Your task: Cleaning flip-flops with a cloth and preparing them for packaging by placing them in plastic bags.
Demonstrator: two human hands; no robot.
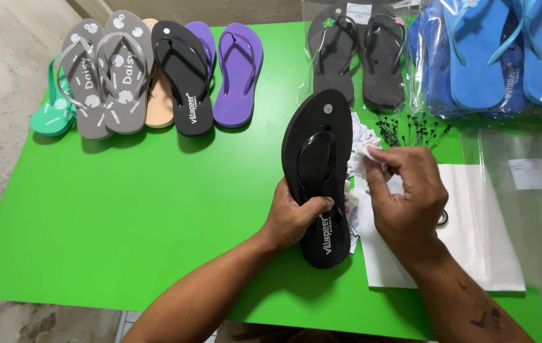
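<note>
- A black rubber flip-flop (317,171) is held over the middle of the green surface (125,222); the left hand (293,219) has its grip clamped on the near half.
- A small white paper piece (365,155) is pinched in the grip of the right hand (404,197), just right of the sandal.
- The sandal could slip, judged from a one-sided hold.
- Its long axis runs near to far, toe far, tilted slightly right.
</note>
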